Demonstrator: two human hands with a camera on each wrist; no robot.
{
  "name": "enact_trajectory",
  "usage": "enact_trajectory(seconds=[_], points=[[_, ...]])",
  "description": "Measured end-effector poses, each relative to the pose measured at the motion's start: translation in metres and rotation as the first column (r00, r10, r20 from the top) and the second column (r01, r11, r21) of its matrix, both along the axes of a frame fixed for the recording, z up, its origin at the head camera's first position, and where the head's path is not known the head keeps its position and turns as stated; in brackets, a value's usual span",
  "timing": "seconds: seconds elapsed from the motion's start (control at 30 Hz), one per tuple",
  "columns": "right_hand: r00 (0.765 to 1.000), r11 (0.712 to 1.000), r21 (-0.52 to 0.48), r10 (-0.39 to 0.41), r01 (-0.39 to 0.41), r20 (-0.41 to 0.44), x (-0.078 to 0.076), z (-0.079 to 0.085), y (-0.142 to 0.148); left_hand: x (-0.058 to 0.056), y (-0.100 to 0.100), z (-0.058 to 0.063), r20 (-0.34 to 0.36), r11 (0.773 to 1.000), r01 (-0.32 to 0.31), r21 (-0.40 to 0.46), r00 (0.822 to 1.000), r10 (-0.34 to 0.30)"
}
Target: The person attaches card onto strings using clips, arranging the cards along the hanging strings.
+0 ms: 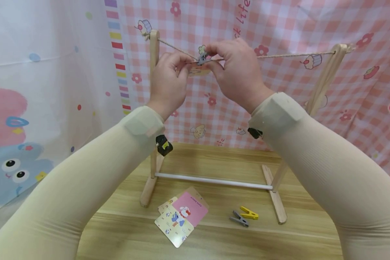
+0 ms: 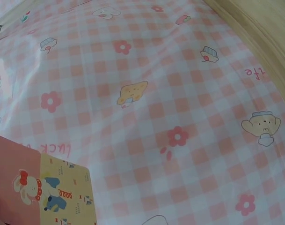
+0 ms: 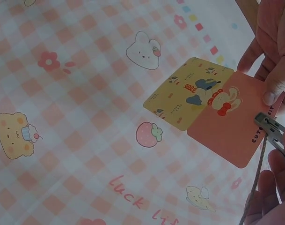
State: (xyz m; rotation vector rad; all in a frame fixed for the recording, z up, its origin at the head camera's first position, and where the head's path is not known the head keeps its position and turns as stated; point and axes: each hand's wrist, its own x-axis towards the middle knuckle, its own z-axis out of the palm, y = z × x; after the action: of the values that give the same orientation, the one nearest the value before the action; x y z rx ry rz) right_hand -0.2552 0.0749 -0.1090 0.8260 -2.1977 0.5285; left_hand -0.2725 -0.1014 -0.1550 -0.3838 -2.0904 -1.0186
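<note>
At the rope (image 1: 295, 55) strung between two wooden posts, my left hand (image 1: 170, 79) pinches the top edge of a pink and yellow card (image 3: 222, 119) with a rabbit and a blue dog on it. The thumb lies flat on the pink part in the right wrist view. My right hand (image 1: 240, 70) pinches a grey clothespin (image 3: 269, 125) whose jaws overlap the card's top edge beside the rope. Below the rope the card hangs down; the left wrist view catches its lower part. From the head view most of it is foreshortened under the hands.
On the wooden table (image 1: 123, 231) lie several overlapping cards (image 1: 177, 224), with a grey clothespin (image 1: 239, 219) and a yellow clothespin (image 1: 249, 213) to their right. A white rod (image 1: 214, 181) joins the feet of the wooden stand (image 1: 154, 50). A checked pink cloth (image 1: 195, 119) hangs behind.
</note>
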Motion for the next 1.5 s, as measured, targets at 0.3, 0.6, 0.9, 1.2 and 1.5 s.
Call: enact_trajectory(seconds=[0.3, 0.6, 0.9, 1.2, 1.5], points=[[1.000, 1.000, 0.012, -0.002, 0.002, 0.003, 0.0005, -0.0003, 0.0003, 0.0001, 0.0011, -0.0004, -0.001, 1.000, -0.013, -0.004, 1.000, 0.013], [1.000, 1.000, 0.019, -0.012, 0.012, 0.022, 0.0013, 0.0014, -0.0005, 0.0031, 0.0024, -0.0015, 0.047, 1.000, -0.007, 0.003, 0.999, 0.007], [0.999, 0.998, 0.058, -0.021, 0.018, 0.043, 0.0002, 0.0066, -0.0031, 0.0052, 0.0040, -0.0016, 0.080, 0.999, -0.040, -0.025, 0.996, 0.042], [0.997, 0.997, 0.079, -0.033, 0.027, 0.072, 0.0000, 0.0084, -0.0051, 0.0038, 0.0039, -0.0024, 0.078, 0.998, -0.058, -0.036, 0.995, 0.060], [0.997, 0.997, 0.080, -0.018, 0.013, 0.070, 0.0001, 0.0069, -0.0054, 0.0024, 0.0029, -0.0042, 0.068, 0.998, -0.050, -0.027, 0.996, 0.052]])
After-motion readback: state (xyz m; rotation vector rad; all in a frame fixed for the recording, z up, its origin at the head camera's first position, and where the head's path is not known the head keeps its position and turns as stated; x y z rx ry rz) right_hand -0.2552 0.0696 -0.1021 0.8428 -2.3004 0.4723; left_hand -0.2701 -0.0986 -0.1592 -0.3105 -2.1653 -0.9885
